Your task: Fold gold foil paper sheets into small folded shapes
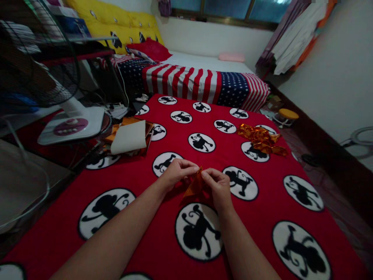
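A shiny orange-gold piece of folded foil paper (194,186) is held just above the red cloth (140,175) with white ovals and black monkey figures. Its upper tip points away from me, and the lower part tapers down to the left. My left hand (178,173) pinches the tip from the left between thumb and fingers. From the other side, my right hand (217,184) grips the upper right edge, thumb and fingertips pressed together. The fingertips hide part of the fold.
Crumpled-looking gold foil pieces (260,138) lie at the far right of the cloth. A stack of paper with a pale sheet (129,138) sits at the left edge, beside a fan base (72,122). Beyond stand a bed (186,81) and an orange-topped stool (288,114).
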The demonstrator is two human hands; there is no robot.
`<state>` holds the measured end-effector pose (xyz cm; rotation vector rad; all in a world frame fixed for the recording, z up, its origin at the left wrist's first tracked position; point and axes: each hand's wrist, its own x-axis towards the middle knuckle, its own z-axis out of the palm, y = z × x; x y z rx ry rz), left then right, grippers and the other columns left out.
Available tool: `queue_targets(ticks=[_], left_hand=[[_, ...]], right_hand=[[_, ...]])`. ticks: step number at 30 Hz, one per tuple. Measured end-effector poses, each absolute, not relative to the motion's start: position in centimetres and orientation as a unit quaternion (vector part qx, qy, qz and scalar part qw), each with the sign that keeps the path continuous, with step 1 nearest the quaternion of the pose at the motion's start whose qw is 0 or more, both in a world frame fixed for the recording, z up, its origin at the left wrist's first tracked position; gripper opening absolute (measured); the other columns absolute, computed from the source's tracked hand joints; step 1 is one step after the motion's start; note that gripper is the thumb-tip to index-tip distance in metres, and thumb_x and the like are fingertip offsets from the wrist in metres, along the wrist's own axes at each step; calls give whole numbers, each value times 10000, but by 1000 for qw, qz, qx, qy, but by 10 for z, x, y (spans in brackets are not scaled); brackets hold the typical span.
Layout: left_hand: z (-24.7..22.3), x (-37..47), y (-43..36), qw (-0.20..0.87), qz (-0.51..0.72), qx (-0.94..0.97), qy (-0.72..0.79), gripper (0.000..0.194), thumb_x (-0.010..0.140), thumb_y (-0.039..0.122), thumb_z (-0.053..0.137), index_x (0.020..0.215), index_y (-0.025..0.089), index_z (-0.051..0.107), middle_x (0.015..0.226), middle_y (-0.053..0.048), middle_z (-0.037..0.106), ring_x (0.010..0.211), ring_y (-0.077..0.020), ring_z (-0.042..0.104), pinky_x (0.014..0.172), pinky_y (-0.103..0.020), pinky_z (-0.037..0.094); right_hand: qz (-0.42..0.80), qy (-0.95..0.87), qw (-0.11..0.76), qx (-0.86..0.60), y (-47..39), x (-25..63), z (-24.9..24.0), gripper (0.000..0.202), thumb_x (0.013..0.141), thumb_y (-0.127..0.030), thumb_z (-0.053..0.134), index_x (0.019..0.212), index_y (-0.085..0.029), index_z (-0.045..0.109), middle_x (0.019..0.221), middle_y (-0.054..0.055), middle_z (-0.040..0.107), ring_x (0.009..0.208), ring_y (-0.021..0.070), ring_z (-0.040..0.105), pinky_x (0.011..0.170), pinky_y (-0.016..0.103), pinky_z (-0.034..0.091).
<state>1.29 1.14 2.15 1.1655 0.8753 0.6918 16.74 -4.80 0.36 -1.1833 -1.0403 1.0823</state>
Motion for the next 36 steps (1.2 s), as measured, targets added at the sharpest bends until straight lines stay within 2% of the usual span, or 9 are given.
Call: queue_targets(ticks=[15, 30, 36], left_hand=[[19, 6, 18, 715, 263, 527, 376, 272, 692, 351, 745, 799, 101, 735, 632, -18, 653, 487, -64, 550, 450, -154, 408], [20, 11, 14, 652, 284, 576, 404, 204, 708, 307, 675, 741, 108, 703, 522, 18, 577, 427, -63, 494, 413, -157, 346], [21, 12, 14, 648, 273, 587, 402, 276, 722, 354, 688, 852, 114, 723, 590, 1, 610, 469, -72, 522, 446, -164, 387]], right_hand=[[493, -464, 552, -486, -49, 170, 8, 203, 770, -337, 700, 654, -170, 681, 610, -5, 590, 571, 118, 490, 539, 238, 361], [495, -475, 537, -490, -49, 170, 8, 197, 768, -327, 701, 655, -169, 671, 607, -5, 587, 565, 117, 505, 527, 233, 376], [447, -447, 568, -527, -49, 170, 6, 191, 785, -340, 691, 686, -177, 683, 512, -45, 509, 445, 75, 398, 434, 211, 293]])
